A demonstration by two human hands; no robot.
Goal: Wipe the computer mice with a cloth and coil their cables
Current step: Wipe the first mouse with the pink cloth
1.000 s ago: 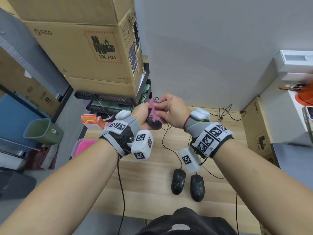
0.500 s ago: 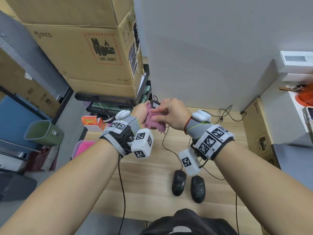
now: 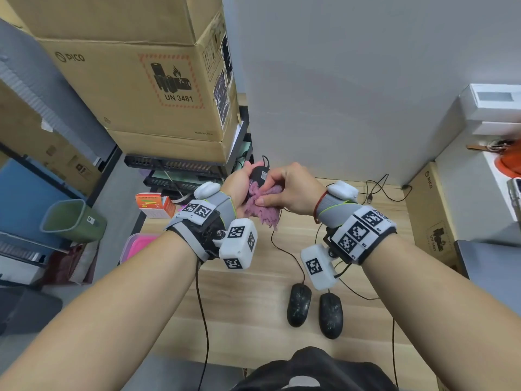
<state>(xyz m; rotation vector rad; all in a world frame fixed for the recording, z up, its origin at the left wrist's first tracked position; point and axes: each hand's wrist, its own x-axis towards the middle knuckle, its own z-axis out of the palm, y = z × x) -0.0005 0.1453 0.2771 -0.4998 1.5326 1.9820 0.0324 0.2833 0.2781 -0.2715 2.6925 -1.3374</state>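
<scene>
Three black wired mice in view: one held up in the left hand [image 3: 239, 187], underside with a white label facing the camera, two lying on the wooden desk [image 3: 248, 311] near the front edge. The held mouse [image 3: 258, 174] sits above the far end of the desk, left fingers wrapped round its left side, grip closed on it. Right hand [image 3: 293, 190] is pinched shut on a pink-purple cloth [image 3: 265, 208], thumb on top, bunching it against the lower part of the held mouse; a loose flap of cloth hangs down below both hands. Thin black cable [image 3: 284, 252] drops from under the hands and runs across the desk to the left desk mouse [image 3: 298, 304]. Right desk mouse [image 3: 330, 316] lies just beside it, nearly parallel, both noses pointing away from the person, both shells speckled with light dust or marks. More cable [image 3: 377, 190] lies tangled at the far right of the desk with a USB plug showing. Both wrists wear grey straps with white marker cubes. Another black cable [image 3: 203, 320] hangs from the left wrist gear over the desk's front edge. Off the desk to the left: an orange-and-white small box [image 3: 155, 206], a pink container [image 3: 138, 241], a green bin [image 3: 73, 220] on the floor. Stacked cardboard boxes [image 3: 135, 80] marked UN 3481 stand behind on the left.
</scene>
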